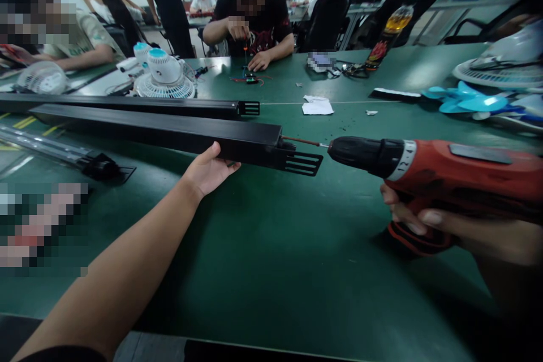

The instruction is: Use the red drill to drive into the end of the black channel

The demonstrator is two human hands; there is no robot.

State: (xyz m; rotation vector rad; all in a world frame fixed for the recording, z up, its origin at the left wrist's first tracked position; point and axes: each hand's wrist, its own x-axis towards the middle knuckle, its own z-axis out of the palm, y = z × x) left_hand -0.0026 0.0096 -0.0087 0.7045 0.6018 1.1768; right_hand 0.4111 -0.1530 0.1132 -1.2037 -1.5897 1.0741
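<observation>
My left hand is wrapped round the near side of a long black rectangular bar, thumb against its side and fingers underneath. At the bar's right end a slotted black bracket sticks out. My right hand grips a red and black cordless drill by its handle, on the right. The drill's chuck points left, and a thin bit runs from it to the bar's end. Whether the bit touches a screw there is hidden.
A second black bar lies behind. Clear tubing with a black end piece rests at left. White fan parts, blue fan blades, a bottle and paper are on the green table. A person works opposite.
</observation>
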